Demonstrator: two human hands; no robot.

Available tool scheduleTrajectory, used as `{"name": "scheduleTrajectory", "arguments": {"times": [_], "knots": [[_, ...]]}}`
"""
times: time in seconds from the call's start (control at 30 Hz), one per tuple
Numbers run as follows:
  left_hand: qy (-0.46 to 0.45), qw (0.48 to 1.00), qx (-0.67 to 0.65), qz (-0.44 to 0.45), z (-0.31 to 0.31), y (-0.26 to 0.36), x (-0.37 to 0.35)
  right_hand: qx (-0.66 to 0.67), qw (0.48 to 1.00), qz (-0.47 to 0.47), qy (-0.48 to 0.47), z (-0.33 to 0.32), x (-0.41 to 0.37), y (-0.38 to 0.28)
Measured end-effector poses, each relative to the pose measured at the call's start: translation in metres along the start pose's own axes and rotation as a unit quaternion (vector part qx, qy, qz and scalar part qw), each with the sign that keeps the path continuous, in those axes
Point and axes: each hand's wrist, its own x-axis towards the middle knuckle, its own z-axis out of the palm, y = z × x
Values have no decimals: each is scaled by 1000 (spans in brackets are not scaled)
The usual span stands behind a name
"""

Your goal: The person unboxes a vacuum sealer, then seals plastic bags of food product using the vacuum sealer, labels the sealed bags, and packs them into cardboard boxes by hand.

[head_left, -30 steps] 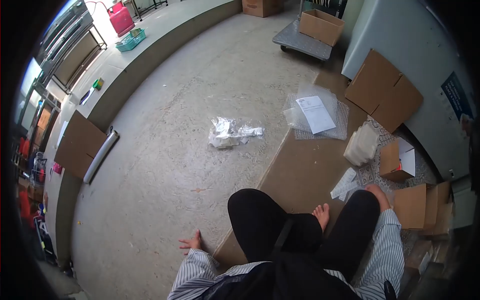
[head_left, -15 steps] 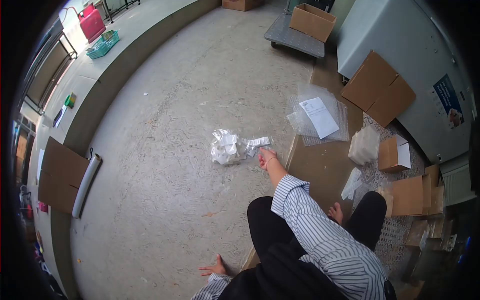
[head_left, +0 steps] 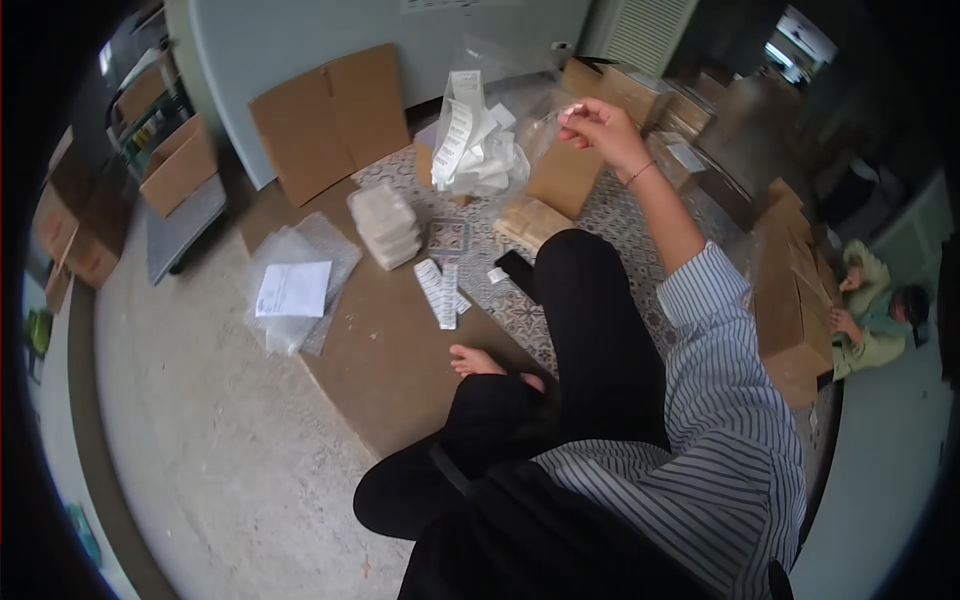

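Soft light falls dimly — 1 bright patch point(head_left: 800, 44) glares upper right — with blur and dark, fisheye-bent edges.

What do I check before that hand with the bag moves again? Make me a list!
1. Right hand has a grip on the clear plastic bag: ok, fingers pinch its plastic.
2. White paper slips inside the bag: ok, bunched up in it.
3. Left hand ready to help: cannot tell, it's out of view.
4. Printed strips put away: not ok, they lie loose in front of the knees.
5. Bare foot off the strips: ok, there's a gap.
6. Printed sheet lying on the bubble wrap: ok.
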Motion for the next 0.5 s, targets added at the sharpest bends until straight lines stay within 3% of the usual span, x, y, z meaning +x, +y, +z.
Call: {"name": "scheduleTrajectory", "arguments": {"times": [0.03, 0.07, 0.17, 0.3, 0.4, 0.43, 0.5], "knots": [[100, 941, 261, 193, 14, -17, 6, -7, 998, 7, 59, -52, -7, 3], [269, 870, 321, 259, 31, -30, 11, 15, 994, 31, 108, -102, -19, 5], [199, 869, 286, 353, 48, -30, 27, 61, 960, 63, 267, -237, -72, 41], [168, 895, 192, 366, 45, -24, 36, 99, 845, 17, 525, -380, -173, 88], [197, 923, 104, 313, 49, -5, 31, -16, 782, -17, 623, -477, -237, 111], [207, 930, 73, 294, 52, 3, 27, 2, 748, -55, 661, -505, -260, 121], [128, 944, 25, 303, 64, 22, 13, -20, 702, -60, 709, -557, -305, 141]]}}
